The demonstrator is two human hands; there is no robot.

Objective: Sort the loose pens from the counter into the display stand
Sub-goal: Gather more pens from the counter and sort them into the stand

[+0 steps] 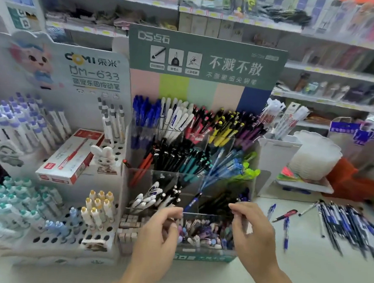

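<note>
Both hands hover at the display stand (203,142), centre frame. Left hand (156,233) and right hand (253,230) curl, seemingly holding nothing; loose pens (341,223) lie on the desk (305,269) at right.

There is only one view, from a wide-angle camera on the person's head, which looks forward and down over the counter (305,269) from close range. It faces the display stand (194,141) directly, with the shop shelves (233,17) behind it. Both forearms enter from the bottom edge, and straight lines bend near the borders.
</note>
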